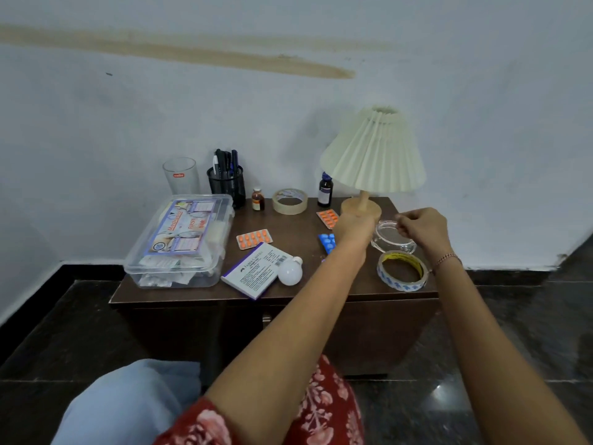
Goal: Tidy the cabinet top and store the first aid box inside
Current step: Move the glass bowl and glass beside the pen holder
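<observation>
The clear plastic first aid box [179, 242] lies lid shut on the left of the dark wooden cabinet top [308, 284]. Loose on the top are two orange pill strips [254, 238] [327, 218], a blue pill strip [327, 241], a white bulb [290, 270], a white card box [256, 269], two small bottles [257, 199] [325, 190] and two tape rolls [289, 201] [402, 270]. A glass dish [392, 239] sits in front of the lamp. My left hand [353, 228] is at the dish's left side with its fingers hidden. My right hand [423, 228], fingers curled, pinches the dish's far right rim.
A pleated lamp [373, 155] stands at the back right on a round wooden base. A mesh pen holder [226, 183] and a drinking glass [180, 176] stand at the back left against the wall. The cabinet front [263, 319] faces me above a dark tiled floor.
</observation>
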Demonstrator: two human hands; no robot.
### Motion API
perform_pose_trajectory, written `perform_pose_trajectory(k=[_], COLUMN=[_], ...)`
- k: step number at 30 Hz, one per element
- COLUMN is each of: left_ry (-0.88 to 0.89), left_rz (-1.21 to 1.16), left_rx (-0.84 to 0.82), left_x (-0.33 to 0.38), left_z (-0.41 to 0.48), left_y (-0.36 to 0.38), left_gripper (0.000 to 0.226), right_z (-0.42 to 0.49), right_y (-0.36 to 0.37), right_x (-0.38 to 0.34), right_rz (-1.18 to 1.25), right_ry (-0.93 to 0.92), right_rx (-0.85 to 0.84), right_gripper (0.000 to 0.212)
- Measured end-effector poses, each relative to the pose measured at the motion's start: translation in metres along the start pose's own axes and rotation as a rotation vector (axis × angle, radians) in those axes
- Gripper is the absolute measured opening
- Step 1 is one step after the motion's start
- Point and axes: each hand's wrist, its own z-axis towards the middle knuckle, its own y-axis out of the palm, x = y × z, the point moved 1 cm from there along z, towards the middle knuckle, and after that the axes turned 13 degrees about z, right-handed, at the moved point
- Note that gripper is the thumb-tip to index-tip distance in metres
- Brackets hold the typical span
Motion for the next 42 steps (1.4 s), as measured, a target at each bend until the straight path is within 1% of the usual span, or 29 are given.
perform_pose_trajectory(k=[2,3,5,7,10,11,13,15,18,22,26,34,37,40,42], left_ry=[-0.017,-0.022,-0.04,-0.063,-0.097,-0.106,-0.119,-0.125,-0.134,-0.147,-0.158,-0.093,-0.074,-0.052,-0.047], left_rz=[-0.034,-0.032,-0.01,-0.005,-0.011,-0.012,0.002,0.019,0.011,0.003,-0.024,-0.055,-0.035,-0.033,-0.042], left_rx=[-0.015,-0.037,-0.049,-0.018,-0.011,-0.015,-0.022,-0.013,-0.005,0.019,0.039,0.077,0.078,0.085,0.092], left_x=[0.005,0.006,0.003,-0.001,-0.005,-0.008,-0.013,-0.015,-0.013,-0.01,-0.007,-0.004,-0.003,-0.002,-0.002], left_z=[0.007,0.009,0.016,0.023,0.026,0.027,0.028,0.029,0.03,0.03,0.031,0.029,0.027,0.024,0.022], left_y=[0.013,0.019,0.03,0.041,0.051,0.054,0.059,0.061,0.063,0.063,0.063,0.058,0.053,0.042,0.034], left_gripper=[0.017,0.017,0.027,0.032,0.038,0.039,0.039,0.039,0.038,0.038,0.037,0.033,0.033,0.035,0.034], right_z=[0.008,0.012,0.018,0.026,0.038,0.041,0.047,0.049,0.05,0.05,0.048,0.045,0.042,0.033,0.027], right_y=[-0.007,-0.01,-0.013,-0.013,-0.01,-0.009,-0.007,-0.006,-0.004,-0.002,0.001,-0.007,-0.01,-0.011,-0.012], right_x=[0.01,0.014,0.018,0.024,0.034,0.037,0.041,0.045,0.049,0.053,0.051,0.052,0.051,0.043,0.036], right_rz=[-0.064,-0.096,-0.142,-0.196,-0.316,-0.349,-0.39,-0.402,-0.351,-0.242,-0.104,0.14,0.204,0.259,0.312], right_ry=[-0.001,0.001,0.008,0.048,0.095,0.108,0.123,0.16,0.193,0.173,0.135,0.205,0.192,0.158,0.138], right_rx=[0.038,0.05,0.058,0.031,-0.018,-0.032,-0.064,-0.085,-0.086,-0.046,0.032,0.156,0.159,0.17,0.166], right_gripper=[0.024,0.024,0.025,0.028,0.046,0.049,0.05,0.045,0.027,0.034,0.033,0.043,0.047,0.042,0.043])
